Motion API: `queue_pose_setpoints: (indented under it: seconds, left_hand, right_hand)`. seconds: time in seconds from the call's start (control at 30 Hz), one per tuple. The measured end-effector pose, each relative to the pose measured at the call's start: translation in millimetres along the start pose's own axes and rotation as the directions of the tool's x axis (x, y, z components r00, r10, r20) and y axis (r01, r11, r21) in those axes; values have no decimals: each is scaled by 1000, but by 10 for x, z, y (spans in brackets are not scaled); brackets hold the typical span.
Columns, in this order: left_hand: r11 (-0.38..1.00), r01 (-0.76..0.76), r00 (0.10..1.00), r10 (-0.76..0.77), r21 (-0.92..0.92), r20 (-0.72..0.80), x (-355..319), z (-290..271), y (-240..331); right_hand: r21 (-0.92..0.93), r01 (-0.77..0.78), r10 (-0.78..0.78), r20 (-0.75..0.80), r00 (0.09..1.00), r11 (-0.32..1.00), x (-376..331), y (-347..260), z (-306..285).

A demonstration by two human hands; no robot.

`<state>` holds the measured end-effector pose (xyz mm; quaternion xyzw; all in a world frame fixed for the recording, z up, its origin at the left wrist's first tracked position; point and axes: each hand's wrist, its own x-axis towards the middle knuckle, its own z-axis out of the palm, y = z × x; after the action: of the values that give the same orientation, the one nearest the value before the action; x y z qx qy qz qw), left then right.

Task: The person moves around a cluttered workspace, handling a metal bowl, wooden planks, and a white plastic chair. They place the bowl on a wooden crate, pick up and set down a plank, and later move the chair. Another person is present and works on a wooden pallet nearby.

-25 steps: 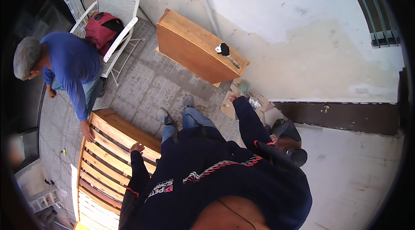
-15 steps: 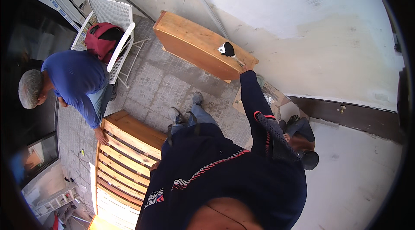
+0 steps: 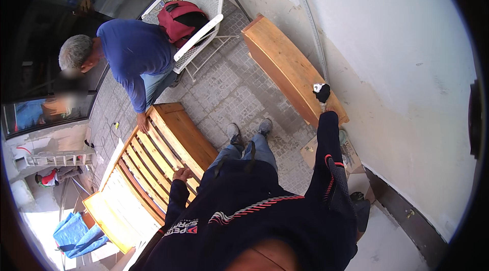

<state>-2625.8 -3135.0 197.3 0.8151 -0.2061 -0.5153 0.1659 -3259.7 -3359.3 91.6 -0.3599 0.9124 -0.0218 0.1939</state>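
Paved yard by a pale wall; a slatted wooden bench [image 3: 153, 169] is steadied from two sides.

The left hand [image 3: 182, 174] is rested on its edge, fingers curled. The right hand is hidden beyond the dark sleeve [image 3: 328, 138], grip unclear, reached toward a black-and-white item [image 3: 321, 91] on a wooden plank [image 3: 290, 72]. Another person's hand [image 3: 143, 124] holds the far rail.

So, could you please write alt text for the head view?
Seen from above, a person's left hand rests on a slatted wooden bench; their right arm reaches toward a black item on a wooden panel by the wall. A co-worker in blue holds the bench's far end.
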Motion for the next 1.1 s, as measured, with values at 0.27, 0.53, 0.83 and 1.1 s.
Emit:
queue_pose_setpoints:
  seconds: [0.27,0.53,0.83,1.1]
  left_hand:
    - [985,26,997,-39,171,73,78,74,-186]
    - [968,57,993,-80,244,86,338,-4,-219]
    - [784,-114,987,22,611,156,1061,158,187]
    - [589,-323,926,36,741,376,2621,45,1349]
  right_hand:
    - [11,6,-7,35,999,1000,190,-129,37]
    - [69,-51,49,33,998,996,41,8,36]
    - [258,-87,84,21,996,962,-424,-36,225]
    - [589,-82,148,-65,987,804,-1301,-565,675]
